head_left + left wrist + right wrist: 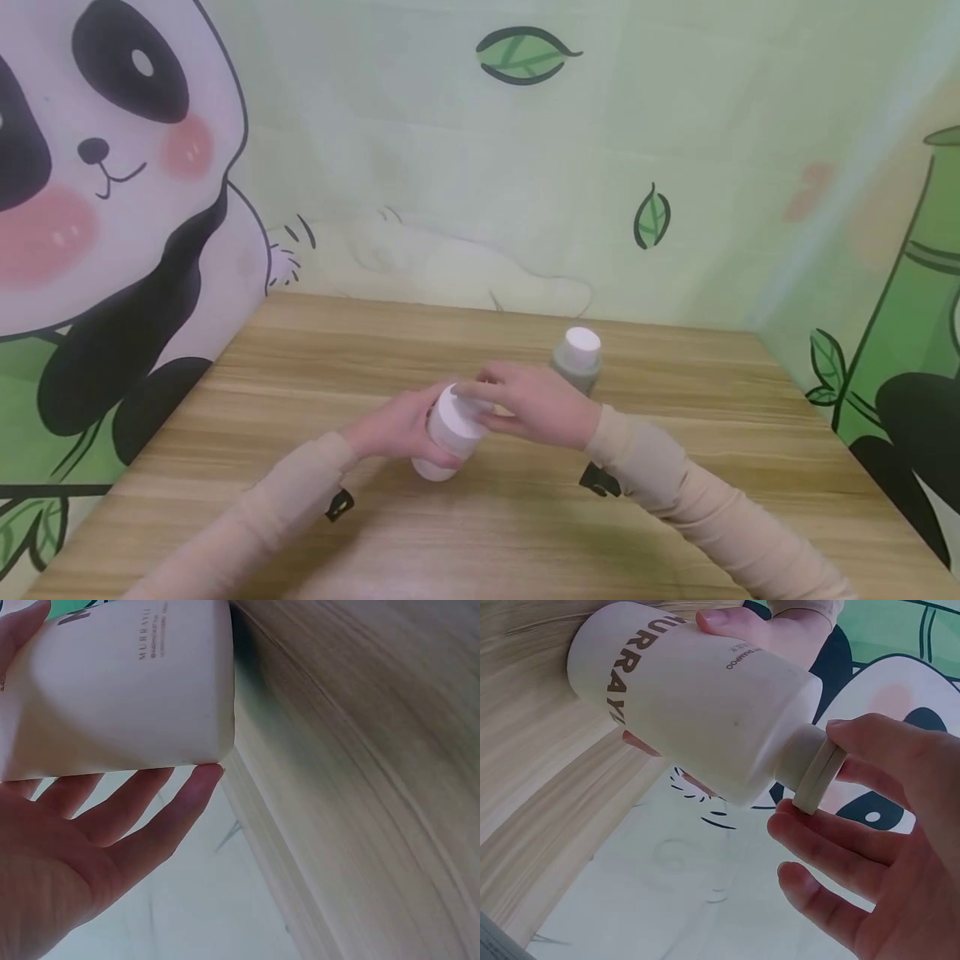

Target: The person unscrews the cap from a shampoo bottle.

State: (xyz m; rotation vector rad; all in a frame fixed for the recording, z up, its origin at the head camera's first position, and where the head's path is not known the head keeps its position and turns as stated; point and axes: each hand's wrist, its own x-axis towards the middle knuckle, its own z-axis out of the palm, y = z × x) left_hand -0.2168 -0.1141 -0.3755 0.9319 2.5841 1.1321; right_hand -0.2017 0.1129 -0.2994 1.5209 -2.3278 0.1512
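Note:
A white bottle (pixel 455 422) with brown lettering, seen large in the left wrist view (pixel 127 690) and right wrist view (pixel 697 697), leans tilted over the wooden table. My left hand (pixel 401 427) grips its body, thumb on one side and fingers on the other. At the bottle's top, my right hand (pixel 536 403) pinches the round cap (pixel 821 776) between thumb and fingers; two of its fingers are at the cap's rim and another stands apart. Whether the cap is loose from the neck, I cannot tell.
Just behind my right hand stands a grey-green bottle (pixel 576 360) with a white cap. The wooden table (pixel 315 350) meets a pale green cloth backdrop (pixel 420 125) printed with pandas, leaves and bamboo. Dark strap ends hang below both wrists.

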